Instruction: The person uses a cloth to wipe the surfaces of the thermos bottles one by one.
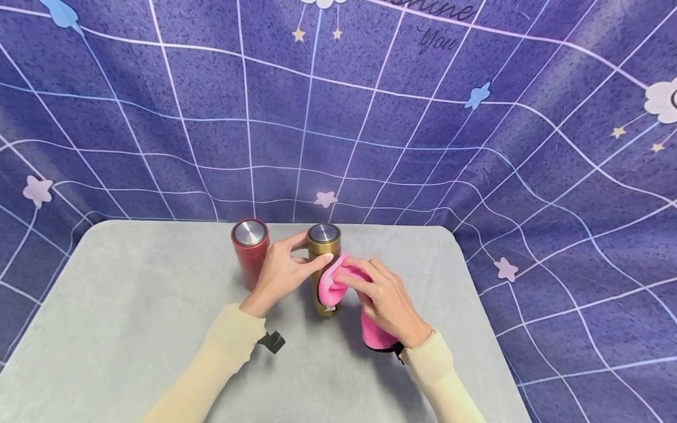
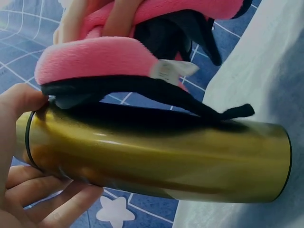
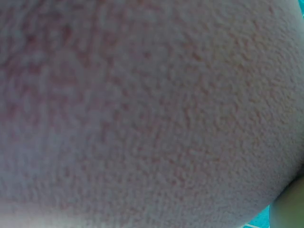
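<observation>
Gold thermos (image 2: 171,156) upright, long axis vertical, just below centre of head frame. Left hand (image 1: 282,267) nearer, from its left, fingers curled round upper end. Right hand (image 1: 388,299), lower right, fingers pinching pink plush cloth (image 1: 330,289) alongside thermos.

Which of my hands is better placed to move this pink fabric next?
Probably your right hand: it holds the pink fabric, while your left hand grips the gold bottle and seems better suited to steadying.
</observation>
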### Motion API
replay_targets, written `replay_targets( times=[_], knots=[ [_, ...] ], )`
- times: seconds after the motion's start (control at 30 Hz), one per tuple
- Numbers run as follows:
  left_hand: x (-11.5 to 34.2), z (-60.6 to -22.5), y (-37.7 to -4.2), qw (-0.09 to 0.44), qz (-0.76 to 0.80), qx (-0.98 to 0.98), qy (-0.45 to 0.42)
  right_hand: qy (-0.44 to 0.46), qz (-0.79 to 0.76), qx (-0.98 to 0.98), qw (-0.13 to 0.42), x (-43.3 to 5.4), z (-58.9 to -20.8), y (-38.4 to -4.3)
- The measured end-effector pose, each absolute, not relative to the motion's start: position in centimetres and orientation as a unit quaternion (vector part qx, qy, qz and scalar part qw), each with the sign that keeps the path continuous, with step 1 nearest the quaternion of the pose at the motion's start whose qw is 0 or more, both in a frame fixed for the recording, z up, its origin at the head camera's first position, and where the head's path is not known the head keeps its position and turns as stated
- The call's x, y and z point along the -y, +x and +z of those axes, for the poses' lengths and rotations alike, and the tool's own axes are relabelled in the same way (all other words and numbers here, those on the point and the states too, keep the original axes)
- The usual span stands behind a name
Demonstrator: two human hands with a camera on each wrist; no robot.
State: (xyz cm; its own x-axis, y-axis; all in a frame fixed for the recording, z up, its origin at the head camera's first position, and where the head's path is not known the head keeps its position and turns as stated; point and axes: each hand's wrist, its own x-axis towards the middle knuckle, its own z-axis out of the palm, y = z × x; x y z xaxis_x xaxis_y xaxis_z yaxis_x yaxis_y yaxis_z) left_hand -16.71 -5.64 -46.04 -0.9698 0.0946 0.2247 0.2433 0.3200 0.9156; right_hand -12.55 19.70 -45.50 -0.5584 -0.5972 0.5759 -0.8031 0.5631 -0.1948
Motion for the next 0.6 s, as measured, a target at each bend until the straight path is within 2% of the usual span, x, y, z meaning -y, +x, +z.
replay_targets(
  times=[0.17, 0.47, 0.6],
  knots=[
    [5.42, -46.01, -16.75, 0.071, -0.584, 0.802, -0.100, 0.412, 0.224, 0.854, 0.224, -19.61, -45.92, -12.22],
    [5.24, -46.12, -16.64, 0.122, -0.589, 0.793, -0.100, 0.419, 0.226, 0.852, 0.219, -19.23, -46.26, -11.84],
    [4.90, -46.02, -16.82, 0.129, -0.588, 0.792, -0.097, 0.420, 0.224, 0.854, 0.211, -19.42, -46.56, -11.73]
  ],
)
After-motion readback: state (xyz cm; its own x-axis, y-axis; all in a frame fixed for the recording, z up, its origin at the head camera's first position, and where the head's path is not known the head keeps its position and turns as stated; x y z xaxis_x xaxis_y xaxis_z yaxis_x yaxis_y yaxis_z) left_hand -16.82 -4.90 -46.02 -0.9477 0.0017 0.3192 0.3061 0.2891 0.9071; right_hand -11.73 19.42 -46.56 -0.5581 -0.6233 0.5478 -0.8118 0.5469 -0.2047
